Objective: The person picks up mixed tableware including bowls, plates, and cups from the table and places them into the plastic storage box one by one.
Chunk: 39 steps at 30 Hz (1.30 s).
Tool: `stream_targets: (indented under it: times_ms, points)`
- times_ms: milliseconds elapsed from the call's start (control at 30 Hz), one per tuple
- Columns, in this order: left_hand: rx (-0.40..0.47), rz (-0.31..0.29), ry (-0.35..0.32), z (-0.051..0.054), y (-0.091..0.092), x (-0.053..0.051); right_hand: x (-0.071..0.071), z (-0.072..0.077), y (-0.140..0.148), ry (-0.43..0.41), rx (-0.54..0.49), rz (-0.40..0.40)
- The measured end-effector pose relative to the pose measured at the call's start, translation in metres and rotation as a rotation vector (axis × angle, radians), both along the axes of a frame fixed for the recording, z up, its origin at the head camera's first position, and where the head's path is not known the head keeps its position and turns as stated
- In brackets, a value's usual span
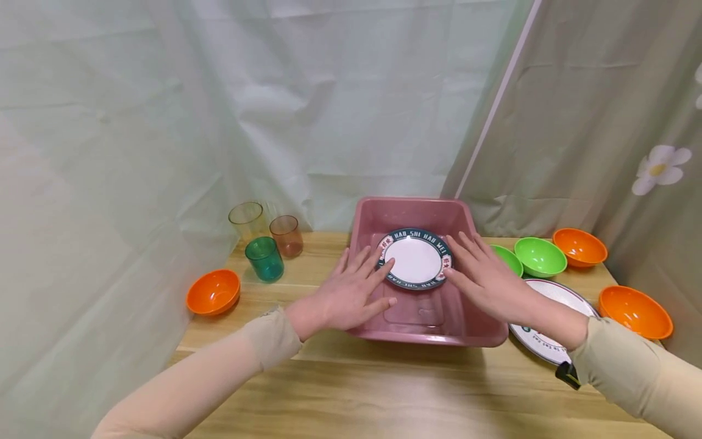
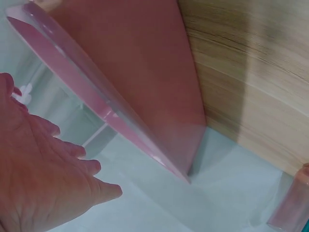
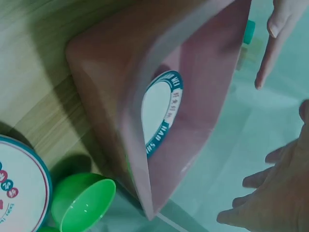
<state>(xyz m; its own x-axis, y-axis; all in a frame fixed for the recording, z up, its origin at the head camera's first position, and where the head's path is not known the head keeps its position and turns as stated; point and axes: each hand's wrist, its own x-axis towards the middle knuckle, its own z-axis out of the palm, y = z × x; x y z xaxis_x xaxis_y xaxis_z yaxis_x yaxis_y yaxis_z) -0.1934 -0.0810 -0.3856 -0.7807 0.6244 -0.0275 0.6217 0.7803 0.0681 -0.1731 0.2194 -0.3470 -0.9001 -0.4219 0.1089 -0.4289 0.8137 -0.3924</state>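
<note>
A pink plastic basin (image 1: 406,335) stands on the wooden table, with a white plate (image 1: 414,261) with a dark green lettered rim lying inside it. My left hand (image 1: 353,292) hovers over the basin's left side, fingers spread and holding nothing. Over the right side is my right hand (image 1: 488,277), its fingers also stretched out and holding nothing. In the right wrist view the plate (image 3: 161,111) shows past the basin's wall, and the right hand (image 3: 275,183) is apart from the basin. The left wrist view shows the left hand (image 2: 48,169) beyond the basin's rim.
Left of the basin stand a green cup (image 1: 265,259), a reddish cup (image 1: 287,236), a yellowish cup (image 1: 247,221) and an orange bowl (image 1: 214,292). To the right are green bowls (image 1: 540,256), orange bowls (image 1: 636,311) and a large white plate (image 1: 559,296). A curtain (image 1: 351,110) hangs behind.
</note>
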Motion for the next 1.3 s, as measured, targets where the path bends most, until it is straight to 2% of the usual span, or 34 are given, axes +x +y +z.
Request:
stream_targets:
  times_ms: [167,267,467,600,800,933,1067,1167,1300]
  points:
    - [0.013,-0.015,0.026,-0.001,0.001,0.004,0.022,-0.008,0.008,0.174,0.152,0.053]
    - [0.034,-0.018,0.029,-0.004,0.001,0.007,0.035,-0.014,0.011,0.252,0.194,0.087]
    - [0.062,0.0,0.031,-0.007,-0.003,0.017,0.055,-0.027,0.014,0.263,0.202,0.099]
    - [0.078,0.005,0.032,-0.008,-0.005,0.021,0.059,-0.031,0.017,0.248,0.191,0.087]
    - [0.049,-0.038,0.04,-0.008,0.001,0.028,0.059,-0.03,0.033,0.182,0.111,0.021]
    - [0.028,-0.081,0.044,-0.009,0.011,0.033,0.057,-0.032,0.057,0.104,0.034,-0.065]
    - [0.017,-0.137,0.055,-0.006,0.026,0.041,0.054,-0.04,0.088,0.057,-0.036,-0.164]
    - [0.007,-0.19,0.063,-0.002,0.039,0.047,0.053,-0.044,0.109,-0.063,-0.123,-0.252]
    - [-0.022,-0.251,0.067,0.004,0.057,0.057,0.059,-0.046,0.136,-0.279,-0.235,-0.372]
